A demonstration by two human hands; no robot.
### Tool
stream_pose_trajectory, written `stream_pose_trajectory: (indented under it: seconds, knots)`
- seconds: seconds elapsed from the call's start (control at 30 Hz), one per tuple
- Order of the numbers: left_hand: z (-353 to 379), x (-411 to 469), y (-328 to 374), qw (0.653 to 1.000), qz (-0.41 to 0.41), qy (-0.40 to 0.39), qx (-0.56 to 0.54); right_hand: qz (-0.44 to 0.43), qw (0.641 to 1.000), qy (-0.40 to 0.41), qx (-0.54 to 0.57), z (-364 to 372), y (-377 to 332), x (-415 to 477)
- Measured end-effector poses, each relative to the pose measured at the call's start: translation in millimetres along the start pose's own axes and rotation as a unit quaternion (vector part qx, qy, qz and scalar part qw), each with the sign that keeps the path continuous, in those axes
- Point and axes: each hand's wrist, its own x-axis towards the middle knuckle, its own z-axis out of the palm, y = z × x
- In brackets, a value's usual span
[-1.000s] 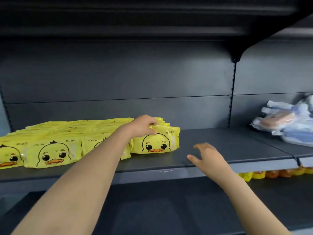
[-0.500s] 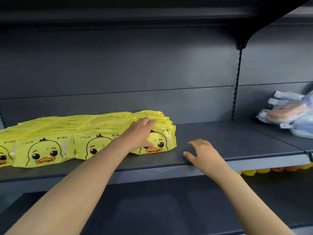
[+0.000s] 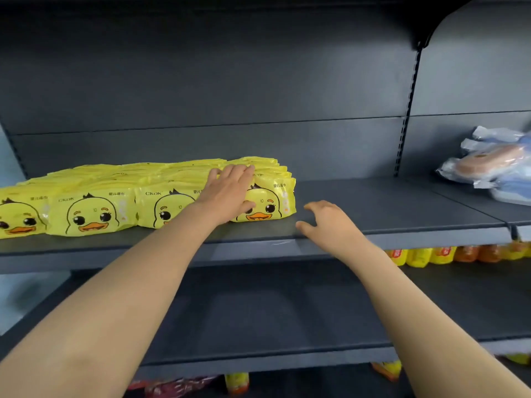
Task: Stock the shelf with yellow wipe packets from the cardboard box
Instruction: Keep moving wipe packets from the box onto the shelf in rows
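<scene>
In the head view, a row of yellow packets [image 3: 92,214] with a duck face stands on the dark shelf [image 3: 388,208], from the left edge of the picture to about the middle. They stand side by side, with more packets behind them toward the back wall. The left hand [image 3: 230,193] lies flat on the packet at the right end [image 3: 273,202]. Its fingers are straight and close together on the top edge, the thumb comes down over the printed front, and it does not grip anything. The right hand [image 3: 327,222] is just beside this packet, at the front edge of the shelf. Its fingers are loosely bent and spread and it holds nothing; I cannot tell if the fingertips touch the shelf board. Far right on the same level, some blue and white packs [image 3: 494,168] lie in a pile, well apart from the yellow row. Under the shelf at the right, small yellow and orange packs [image 3: 431,255] stand in a line.
</scene>
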Motion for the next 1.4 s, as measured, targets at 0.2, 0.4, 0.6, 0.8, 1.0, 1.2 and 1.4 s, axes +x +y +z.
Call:
stream_pose_trajectory:
  seconds: [0.2,0.4,0.6,0.8,1.0,1.2,1.4]
  knots:
    - [-33.5,-80.4,-1.3,0.988,-0.091,0.010,-0.126,-0.052,0.998,-0.025,-0.015,2.4,-12.8,-35.6]
    - [-34.8,-187.9,7.5,0.976,-0.083,-0.093,-0.177,-0.076,0.995,-0.059,-0.036,23.9,-27.5,-87.1]
    - [2.4,-287.2,20.1,0.961,-0.085,-0.170,-0.202,-0.038,0.994,-0.099,-0.022,65.3,-35.0,-156.1]
    - [76.4,-391.4,59.5,0.926,-0.061,-0.273,-0.253,0.012,0.977,-0.207,-0.055,152.3,-28.0,-252.4]
    - [152.1,-491.1,102.2,0.854,-0.074,-0.416,-0.303,0.072,0.914,-0.392,-0.078,252.4,-1.7,-355.1]
    - [216.3,-544.2,142.4,0.759,-0.042,-0.568,-0.316,0.111,0.834,-0.536,-0.073,333.0,30.6,-422.4]
    - [286.0,-565.8,187.1,0.646,-0.014,-0.698,-0.307,0.153,0.794,-0.587,-0.028,387.2,66.4,-440.8]
